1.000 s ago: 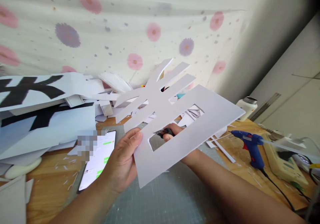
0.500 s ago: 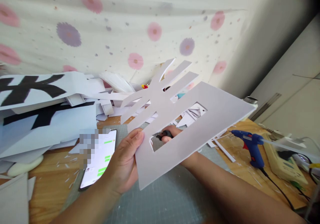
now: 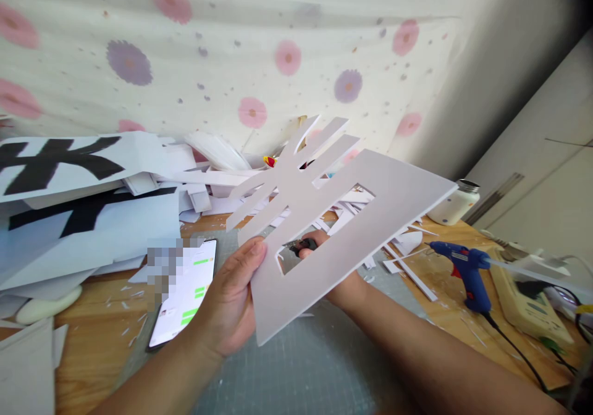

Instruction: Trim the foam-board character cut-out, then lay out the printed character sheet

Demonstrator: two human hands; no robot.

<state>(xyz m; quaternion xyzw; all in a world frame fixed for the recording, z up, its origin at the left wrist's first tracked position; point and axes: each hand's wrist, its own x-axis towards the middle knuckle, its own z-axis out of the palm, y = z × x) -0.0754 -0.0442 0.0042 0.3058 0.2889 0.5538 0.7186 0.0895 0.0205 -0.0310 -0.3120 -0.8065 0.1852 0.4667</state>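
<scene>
My left hand (image 3: 238, 291) grips the lower left edge of a white foam board cutout (image 3: 393, 186), thumb on the front face. The cutout is held tilted in the air, with several slanted strips at its upper left and a long rectangular opening in its wider part. Behind it, my right hand (image 3: 319, 237) shows through that opening, its fingers closed around a small black cutter-like tool (image 3: 306, 246). The board hides most of this tool, so I cannot make out a blade. Below the board lies a grey-green cutting mat (image 3: 296, 365).
A lit phone (image 3: 185, 301) rests at the left, near sheets with black painted strokes (image 3: 60, 162). White offcuts (image 3: 343, 217) litter the back. At the right are a blue glue gun (image 3: 467, 267), a power strip (image 3: 528, 304) and a white jar (image 3: 454, 205).
The cutout has shifted slightly left and its far right corner has swung back, showing more of the jar. My right hand has moved a little left behind it. The left hand keeps its grip.
</scene>
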